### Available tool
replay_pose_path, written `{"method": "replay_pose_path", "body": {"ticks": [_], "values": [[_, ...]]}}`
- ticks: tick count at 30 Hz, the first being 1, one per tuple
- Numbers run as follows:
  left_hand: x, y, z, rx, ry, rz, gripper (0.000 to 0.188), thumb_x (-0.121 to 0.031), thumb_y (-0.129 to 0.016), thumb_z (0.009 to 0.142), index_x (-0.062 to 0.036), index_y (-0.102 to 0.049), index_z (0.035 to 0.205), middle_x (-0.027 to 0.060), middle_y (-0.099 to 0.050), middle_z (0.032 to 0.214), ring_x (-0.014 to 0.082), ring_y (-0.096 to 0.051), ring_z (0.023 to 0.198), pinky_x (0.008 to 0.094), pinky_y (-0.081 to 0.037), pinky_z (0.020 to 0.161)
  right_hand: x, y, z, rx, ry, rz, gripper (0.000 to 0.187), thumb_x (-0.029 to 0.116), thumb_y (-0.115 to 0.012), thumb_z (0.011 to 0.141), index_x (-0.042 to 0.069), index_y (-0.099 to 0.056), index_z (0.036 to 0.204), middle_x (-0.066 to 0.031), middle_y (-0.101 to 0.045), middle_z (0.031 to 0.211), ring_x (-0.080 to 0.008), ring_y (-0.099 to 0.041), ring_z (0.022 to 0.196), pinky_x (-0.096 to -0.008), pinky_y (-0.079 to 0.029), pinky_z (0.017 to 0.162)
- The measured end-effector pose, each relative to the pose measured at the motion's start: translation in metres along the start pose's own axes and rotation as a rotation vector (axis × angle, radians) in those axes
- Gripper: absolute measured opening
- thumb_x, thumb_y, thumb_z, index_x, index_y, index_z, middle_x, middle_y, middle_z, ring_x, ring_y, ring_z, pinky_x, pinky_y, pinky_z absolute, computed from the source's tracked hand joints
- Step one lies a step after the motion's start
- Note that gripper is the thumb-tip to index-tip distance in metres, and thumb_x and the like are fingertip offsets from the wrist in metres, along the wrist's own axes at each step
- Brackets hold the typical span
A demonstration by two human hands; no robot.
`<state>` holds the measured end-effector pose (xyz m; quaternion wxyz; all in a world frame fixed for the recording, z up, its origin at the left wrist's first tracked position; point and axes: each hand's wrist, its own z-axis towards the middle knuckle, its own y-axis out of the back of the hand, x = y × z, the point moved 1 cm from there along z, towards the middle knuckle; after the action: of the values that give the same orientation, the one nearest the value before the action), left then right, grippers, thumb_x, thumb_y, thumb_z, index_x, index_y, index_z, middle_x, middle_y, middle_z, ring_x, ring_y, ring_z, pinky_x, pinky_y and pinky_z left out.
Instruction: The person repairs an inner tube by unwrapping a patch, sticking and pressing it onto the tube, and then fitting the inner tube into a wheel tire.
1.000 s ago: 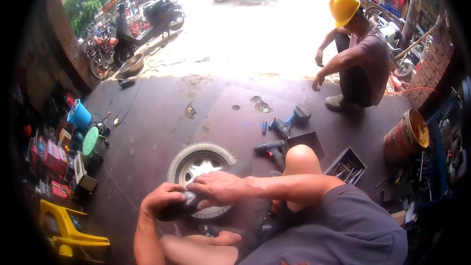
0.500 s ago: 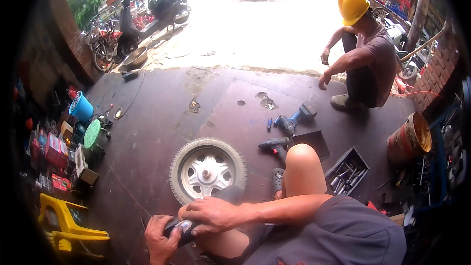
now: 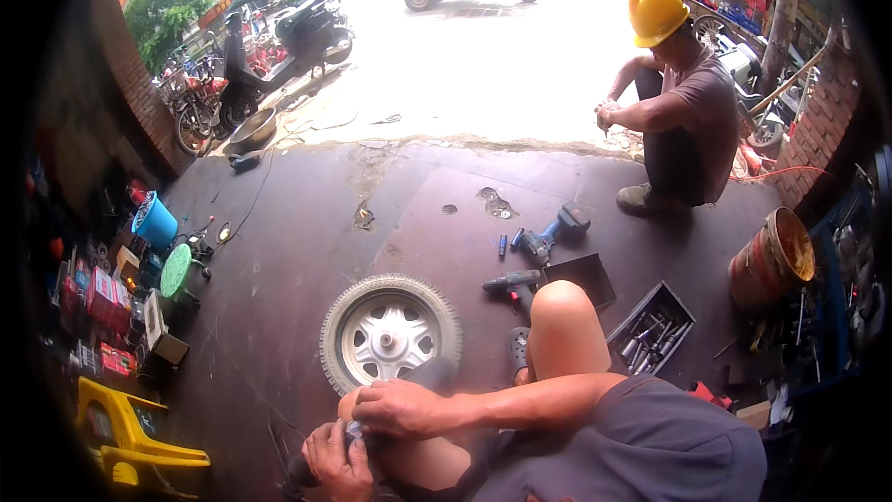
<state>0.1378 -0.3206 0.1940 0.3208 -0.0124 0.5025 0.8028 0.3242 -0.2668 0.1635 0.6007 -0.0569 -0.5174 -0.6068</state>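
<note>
A black rubber inner tube point(image 3: 435, 372) lies across my bent leg, its outline partly smeared. My left hand point(image 3: 336, 463) is closed round it near the lower edge, and a dark stretch shows beside that hand. On the tube, between the two hands, sits a small shiny silvery patch point(image 3: 354, 429). The fingers of my right hand point(image 3: 400, 407) are closed at the tube right beside this patch; the fingertips are partly hidden. Just beyond my hands a wheel point(image 3: 446, 309) with a treaded tyre and a silver spoked rim lies flat on the floor.
Right of the wheel lie a cordless drill point(image 3: 513, 283), an impact driver point(image 3: 555, 232) and a tray of sockets point(image 3: 683, 323). A person in a yellow helmet point(image 3: 658, 15) squats ahead right. A rusty bucket point(image 3: 762, 265) stands right, a yellow chair point(image 3: 139, 428) left.
Both hands have drawn closer together, the left shifting right over the tube. My right fingers have closed in at the patch. The squatting person's hands have come together.
</note>
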Motion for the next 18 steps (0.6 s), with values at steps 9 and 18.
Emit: {"method": "replay_pose_path", "body": {"ticks": [9,18], "values": [[0.005,-0.007,-0.005,-0.06,-0.116,0.017,0.014,-0.008,-0.06,0.079,-0.0009,-0.064,0.09,0.0119,-0.06,0.088,0.0311,-0.056,0.087,0.043,-0.041,0.082,0.004,-0.008,-0.015,-0.119,0.125,-0.074,0.017,0.019,-0.063,0.081,0.011,-0.058,0.095,-0.0055,-0.055,0.094,-0.0244,-0.054,0.098,-0.0367,-0.042,0.076],[-0.015,-0.008,0.029,0.152,0.019,-0.067,0.02,-0.012,-0.061,0.081,-0.0031,-0.064,0.098,0.0123,-0.058,0.088,0.0302,-0.054,0.086,0.0418,-0.039,0.085,-0.012,0.01,-0.016,-0.166,0.115,-0.078,0.016,0.016,-0.063,0.079,0.008,-0.059,0.093,-0.0065,-0.056,0.097,-0.0262,-0.056,0.097,-0.0379,-0.044,0.077]]}}
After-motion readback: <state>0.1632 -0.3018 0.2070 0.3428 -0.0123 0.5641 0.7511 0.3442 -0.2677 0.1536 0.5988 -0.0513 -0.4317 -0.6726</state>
